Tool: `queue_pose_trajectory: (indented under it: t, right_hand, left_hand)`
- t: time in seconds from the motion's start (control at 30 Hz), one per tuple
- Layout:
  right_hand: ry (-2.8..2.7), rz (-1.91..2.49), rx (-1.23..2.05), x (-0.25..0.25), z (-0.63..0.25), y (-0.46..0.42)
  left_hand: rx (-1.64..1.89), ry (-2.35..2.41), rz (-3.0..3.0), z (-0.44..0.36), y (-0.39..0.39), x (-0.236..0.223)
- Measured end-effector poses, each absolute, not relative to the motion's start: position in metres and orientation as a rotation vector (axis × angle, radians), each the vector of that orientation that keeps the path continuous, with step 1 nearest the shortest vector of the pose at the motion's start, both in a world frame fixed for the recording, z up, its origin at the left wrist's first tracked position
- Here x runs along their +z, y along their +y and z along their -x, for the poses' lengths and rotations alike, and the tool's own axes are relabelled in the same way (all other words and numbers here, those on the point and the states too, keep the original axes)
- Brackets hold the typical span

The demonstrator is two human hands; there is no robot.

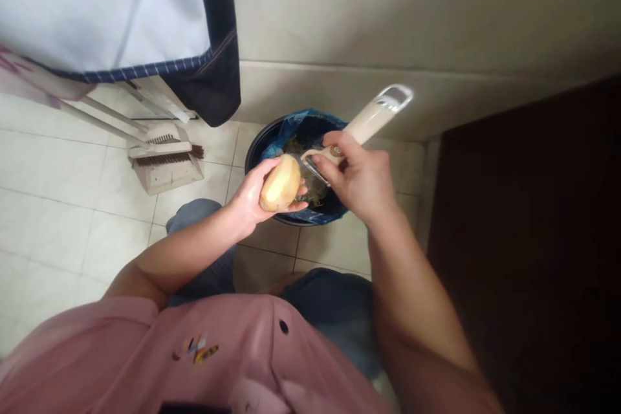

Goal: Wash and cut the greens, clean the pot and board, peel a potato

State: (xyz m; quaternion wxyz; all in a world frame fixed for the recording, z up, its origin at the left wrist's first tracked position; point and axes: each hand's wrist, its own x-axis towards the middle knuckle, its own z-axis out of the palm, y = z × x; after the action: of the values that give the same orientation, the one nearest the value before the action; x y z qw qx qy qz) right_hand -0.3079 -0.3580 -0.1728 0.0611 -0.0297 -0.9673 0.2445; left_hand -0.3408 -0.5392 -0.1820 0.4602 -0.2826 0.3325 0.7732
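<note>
A pale yellow potato (281, 184) lies in my left hand (250, 199), with my fingers wrapped round it from below and the side. My right hand (365, 176) grips a cream-coloured peeler (371, 121) near its head. Its metal blade points toward the potato, a small gap apart, and the handle with a looped end sticks out up and to the right. Both hands are over a dark bin (252, 150) lined with a blue plastic bag (310, 118). Scraps lie inside the bin, partly hidden by my hands.
Left of the bin, a dustpan (167, 174) and a broom (160, 147) stand on the tiled floor (58, 220). Dark-edged cloth (218, 71) hangs at upper left. A wall (412, 19) rises behind the bin, and a dark brown panel (528, 239) stands to the right.
</note>
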Motion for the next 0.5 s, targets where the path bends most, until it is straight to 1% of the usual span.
queue_pose_trajectory:
  t: [0.1, 0.2, 0.27, 0.33, 0.4, 0.5]
  right_hand:
    - [-2.657, -0.115, 1.078, -0.169, 0.299, -0.367]
    - [-2.575, -0.376, 1.21, -0.164, 0.292, -0.383]
    - [-2.596, -0.529, 1.207, -0.163, 0.29, -0.392]
    - [-2.635, -0.593, 1.163, -0.163, 0.29, -0.396]
    - [-2.659, -0.546, 1.116, -0.164, 0.292, -0.394]
    - [-2.682, -0.358, 1.031, -0.173, 0.301, -0.38]
  left_hand:
    - [1.861, 0.831, 0.722, 0.341, -0.537, -0.185]
    - [1.878, 0.861, 0.735, 0.338, -0.537, -0.191]
    - [1.908, 0.857, 0.691, 0.335, -0.538, -0.195]
    - [1.925, 0.84, 0.624, 0.333, -0.539, -0.198]
    - [1.89, 0.832, 0.57, 0.334, -0.54, -0.198]
    - [1.801, 0.801, 0.484, 0.335, -0.539, -0.193]
